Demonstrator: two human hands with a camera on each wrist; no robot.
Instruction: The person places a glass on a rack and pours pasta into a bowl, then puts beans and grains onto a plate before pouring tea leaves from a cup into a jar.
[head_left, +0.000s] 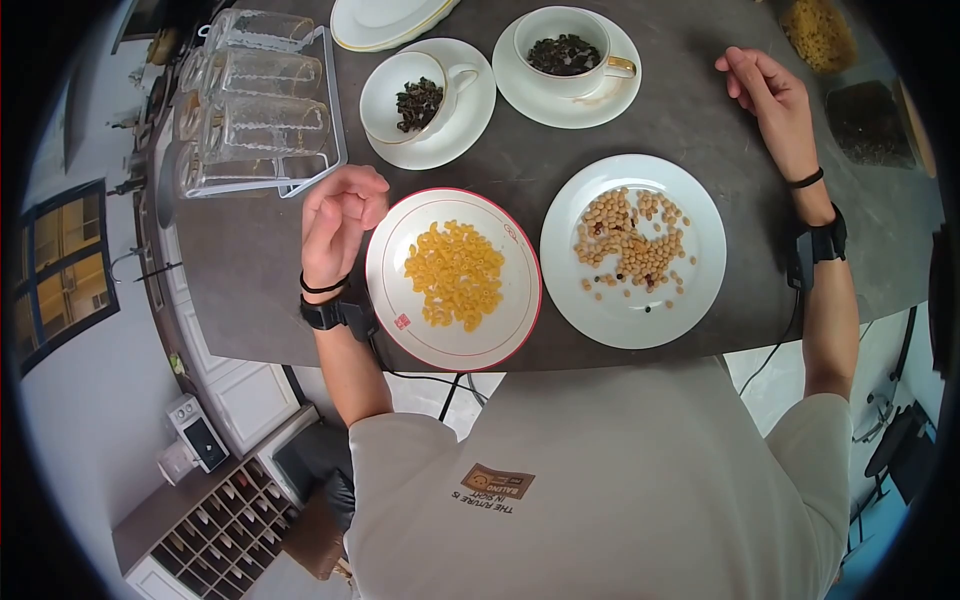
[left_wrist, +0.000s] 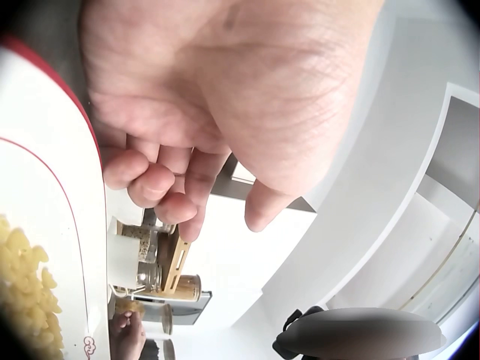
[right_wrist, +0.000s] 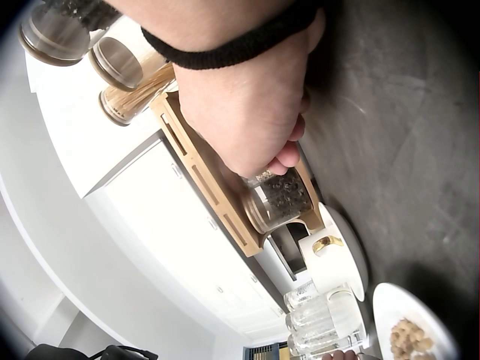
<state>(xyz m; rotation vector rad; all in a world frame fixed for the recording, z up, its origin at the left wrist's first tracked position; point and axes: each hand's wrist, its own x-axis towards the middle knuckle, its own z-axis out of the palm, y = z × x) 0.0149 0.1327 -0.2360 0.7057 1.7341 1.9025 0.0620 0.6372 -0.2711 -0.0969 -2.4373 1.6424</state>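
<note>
The left hand (head_left: 338, 222) rests at the left rim of a red-edged plate (head_left: 385, 290) bearing yellow macaroni (head_left: 455, 275); its fingers hang loosely curled with nothing in them, as the left wrist view of the hand (left_wrist: 225, 97) also shows. At the upper right, the right hand (head_left: 775, 105) lies over the grey table, fingers loosely bent and holding nothing visible; in the right wrist view the hand (right_wrist: 244, 112) partly hides its own fingers. Between the hands, a white plate (head_left: 700, 250) bears pale beans (head_left: 640, 245) with a few dark ones among them.
Two white cups with dark dried leaves (head_left: 418, 103) stand on saucers (head_left: 620, 95) beyond the plates. A rack of glass mugs (head_left: 265, 125) is at the upper left. Jars of yellow pieces (head_left: 818, 35) and dark contents (head_left: 870, 120) stand at the far right. Cables hang below the table edge.
</note>
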